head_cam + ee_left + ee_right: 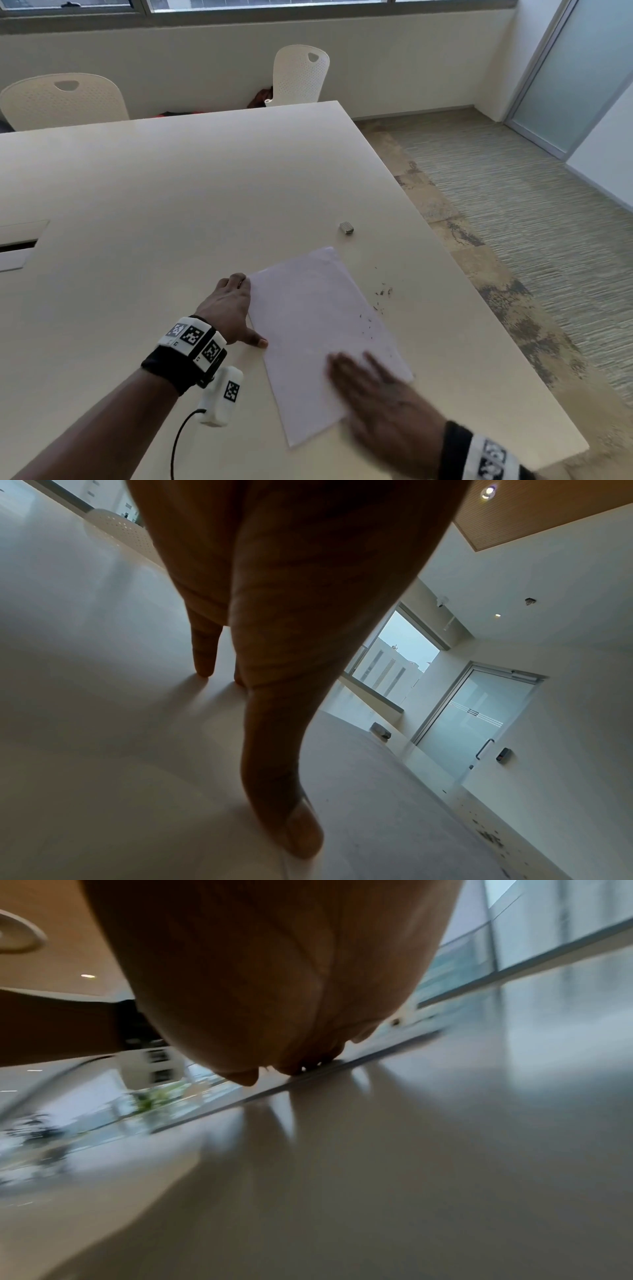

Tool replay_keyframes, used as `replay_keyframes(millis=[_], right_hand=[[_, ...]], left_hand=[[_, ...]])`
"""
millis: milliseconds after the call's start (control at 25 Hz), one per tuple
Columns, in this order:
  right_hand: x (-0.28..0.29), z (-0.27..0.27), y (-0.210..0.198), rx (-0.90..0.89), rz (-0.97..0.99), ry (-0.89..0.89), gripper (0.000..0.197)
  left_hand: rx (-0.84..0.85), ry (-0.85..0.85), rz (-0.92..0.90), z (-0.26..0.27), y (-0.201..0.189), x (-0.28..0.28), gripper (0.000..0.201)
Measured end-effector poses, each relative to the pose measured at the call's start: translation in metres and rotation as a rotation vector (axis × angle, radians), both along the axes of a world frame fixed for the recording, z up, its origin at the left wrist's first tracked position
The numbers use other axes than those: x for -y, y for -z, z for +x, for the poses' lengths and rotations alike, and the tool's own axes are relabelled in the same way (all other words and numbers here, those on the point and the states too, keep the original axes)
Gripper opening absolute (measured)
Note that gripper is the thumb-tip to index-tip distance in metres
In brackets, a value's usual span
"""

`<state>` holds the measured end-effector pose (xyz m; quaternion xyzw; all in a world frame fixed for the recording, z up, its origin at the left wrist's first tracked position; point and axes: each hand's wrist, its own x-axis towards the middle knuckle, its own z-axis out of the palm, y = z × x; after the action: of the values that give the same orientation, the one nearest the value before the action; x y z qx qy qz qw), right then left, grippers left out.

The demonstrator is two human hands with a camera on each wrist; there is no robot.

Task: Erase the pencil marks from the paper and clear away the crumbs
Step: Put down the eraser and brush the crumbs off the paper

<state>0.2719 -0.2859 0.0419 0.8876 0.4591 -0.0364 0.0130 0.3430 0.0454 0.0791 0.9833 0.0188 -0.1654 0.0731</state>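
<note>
A white sheet of paper lies at an angle near the table's right edge. My left hand rests flat at its left edge, fingers straight, thumb touching the paper; in the left wrist view the thumb presses down on the paper. My right hand lies flat and blurred over the paper's near right corner, fingers spread. Dark eraser crumbs are scattered on the table just right of the paper, with a few on the sheet's right margin. A small grey eraser sits beyond the paper.
The cream table ends close to the right of the crumbs, with carpet floor below. Two white chairs stand at the far side. A cable slot is at the left edge.
</note>
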Motion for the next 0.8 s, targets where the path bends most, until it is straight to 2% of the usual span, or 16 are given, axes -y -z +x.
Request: replay_keyframes(millis=[80, 160, 200, 280, 320, 360, 400, 520, 640, 720, 800], right_hand=[[0.035, 0.020, -0.012, 0.006, 0.009, 0.222, 0.063], [0.043, 0.023, -0.015, 0.041, 0.046, 0.250, 0.064], [0.034, 0.016, -0.011, 0.039, 0.076, 0.191, 0.065], [-0.002, -0.013, 0.001, 0.005, 0.090, -0.072, 0.065], [-0.017, -0.029, 0.010, 0.021, 0.054, -0.222, 0.062], [-0.025, -0.037, 0.014, 0.038, -0.007, -0.297, 0.060], [-0.024, -0.037, 0.011, -0.002, -0.054, -0.281, 0.062], [0.019, -0.010, 0.000, -0.042, 0.007, -0.020, 0.069], [0.072, 0.020, -0.015, -0.012, -0.019, 0.219, 0.064], [0.075, 0.027, -0.024, -0.020, -0.035, 0.247, 0.063], [0.054, 0.017, -0.030, -0.107, -0.008, 0.119, 0.064]], left_hand=[[-0.006, -0.004, 0.000, -0.001, 0.001, 0.000, 0.135], [-0.009, -0.007, 0.006, 0.000, 0.001, 0.000, 0.136], [-0.012, -0.008, 0.007, 0.000, 0.001, 0.000, 0.136], [-0.016, 0.000, 0.016, 0.001, 0.000, 0.001, 0.135], [-0.017, 0.003, 0.023, 0.001, -0.001, 0.001, 0.135], [-0.020, 0.004, 0.025, 0.001, -0.001, 0.002, 0.135], [-0.024, 0.002, 0.024, 0.001, -0.002, 0.001, 0.136], [-0.021, 0.002, 0.030, 0.002, -0.002, 0.002, 0.134], [-0.015, 0.001, 0.033, 0.002, -0.003, 0.004, 0.133], [-0.014, -0.005, 0.029, 0.002, -0.004, 0.004, 0.133], [-0.011, -0.003, 0.021, 0.001, -0.004, 0.003, 0.132]])
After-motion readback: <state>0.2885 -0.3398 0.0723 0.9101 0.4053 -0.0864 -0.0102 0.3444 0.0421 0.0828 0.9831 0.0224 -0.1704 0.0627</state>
